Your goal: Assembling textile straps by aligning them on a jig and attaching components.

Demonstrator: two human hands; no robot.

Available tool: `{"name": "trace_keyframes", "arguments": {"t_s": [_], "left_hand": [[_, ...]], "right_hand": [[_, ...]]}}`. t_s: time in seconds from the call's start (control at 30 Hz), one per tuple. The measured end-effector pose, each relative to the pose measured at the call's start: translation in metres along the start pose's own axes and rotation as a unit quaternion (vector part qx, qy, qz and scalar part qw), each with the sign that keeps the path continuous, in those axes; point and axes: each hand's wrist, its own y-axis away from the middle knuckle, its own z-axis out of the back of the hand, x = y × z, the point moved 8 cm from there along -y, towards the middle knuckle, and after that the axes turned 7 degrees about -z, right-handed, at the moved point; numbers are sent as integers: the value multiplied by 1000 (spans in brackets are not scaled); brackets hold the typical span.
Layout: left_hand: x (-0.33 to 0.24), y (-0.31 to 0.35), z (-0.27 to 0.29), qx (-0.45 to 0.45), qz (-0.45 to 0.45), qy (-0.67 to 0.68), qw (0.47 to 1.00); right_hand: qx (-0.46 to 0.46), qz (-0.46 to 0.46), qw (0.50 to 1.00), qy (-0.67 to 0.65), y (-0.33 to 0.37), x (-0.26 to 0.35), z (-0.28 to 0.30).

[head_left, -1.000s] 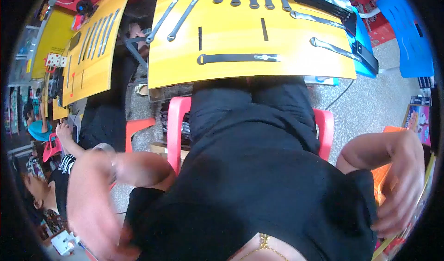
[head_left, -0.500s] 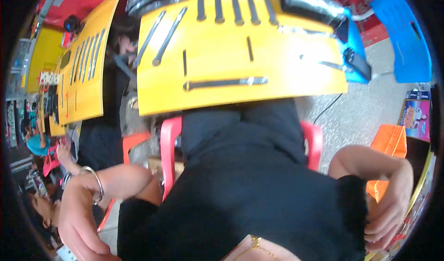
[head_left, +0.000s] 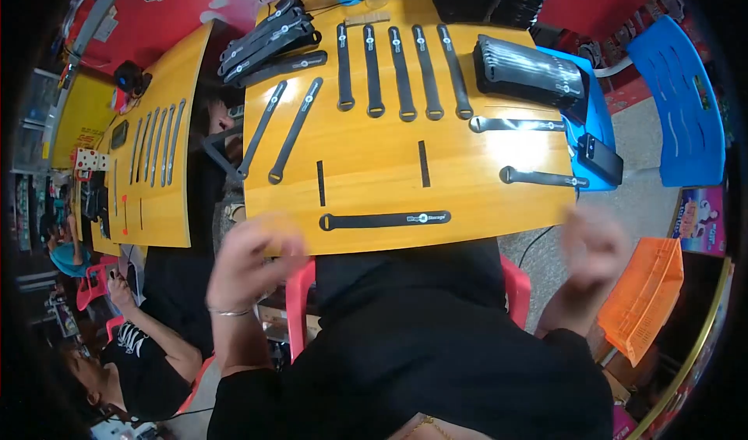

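My left hand [head_left: 257,257] is raised at the near left corner of the yellow table [head_left: 374,194], a bracelet on its wrist. My right hand [head_left: 594,245] hovers just off the near right corner. Motion smears the fingers of both, and nothing shows in either. Between them, along the near edge, lies a black strap [head_left: 386,220] with a slotted end. Beyond it are two short dark strips [head_left: 321,183]. A row of several black straps [head_left: 407,74] lies farther back, two slanted straps [head_left: 296,132] at the left, and two more [head_left: 545,178] at the right.
Bundled straps [head_left: 269,44] sit at the far left and a wrapped stack [head_left: 530,72] at the far right. A black device [head_left: 600,159] rests on a blue stool [head_left: 604,113]. An orange crate [head_left: 643,296] stands right. At left, a person [head_left: 152,362] sits by another yellow table [head_left: 167,206].
Both my hands have come up from low at my sides to the table's near corners. The view has shifted, showing more of the table's far side.
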Motion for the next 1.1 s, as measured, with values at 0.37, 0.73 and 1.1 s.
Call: {"name": "trace_keyframes", "arguments": {"t_s": [0.37,0.73,1.1], "left_hand": [[105,32,-45,-151,127,-188,962],[97,28,-52,-124,84,-196,969],[95,22,-41,-131,132,-38,982]], "right_hand": [[303,-92,902,292,7,-85,-165],[336,-79,883,318,13,-76,-178],[299,-45,937,178,-7,-63,-178]]}}
